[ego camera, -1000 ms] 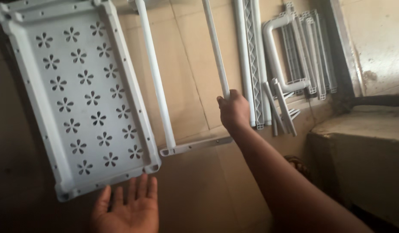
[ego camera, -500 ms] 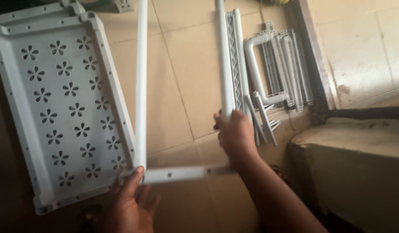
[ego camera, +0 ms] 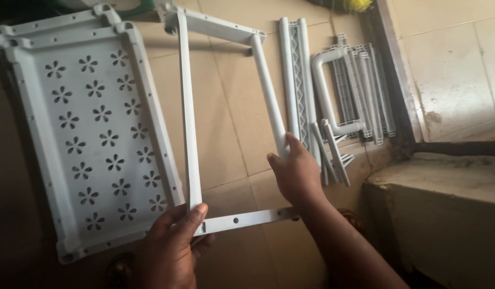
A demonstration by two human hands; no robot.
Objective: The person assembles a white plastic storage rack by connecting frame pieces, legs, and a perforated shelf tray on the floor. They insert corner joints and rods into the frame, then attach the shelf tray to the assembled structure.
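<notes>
Frame: white plastic rectangular frame of two round tubes and two flat crossbars (ego camera: 189, 118), held above the beige tiled floor (ego camera: 226, 128), centre of the picture, spanning from top centre down to lower centre.
Left hand: left hand (ego camera: 172, 241), lower centre-left, fingers wrapped round the near corner where the left tube meets the near crossbar; closed on the frame.
Right hand: right hand (ego camera: 295, 171), centre-right, clamped round the lower end of the right tube just above the near crossbar.
Hands relative to frame: both at the near end, one per tube; the far crossbar lies well away from them at top centre.
Nearby: white perforated plastic shelf tray with flower-shaped holes (ego camera: 92, 128), left, just beside the left tube; loose white plastic rails and handles (ego camera: 344, 91), upper right, near the right hand.
Risk: grip sits on one end only, so the far end could sag or twist, and push-fit joints may pull apart.
Risk: a swing left could knock the tray.
</notes>
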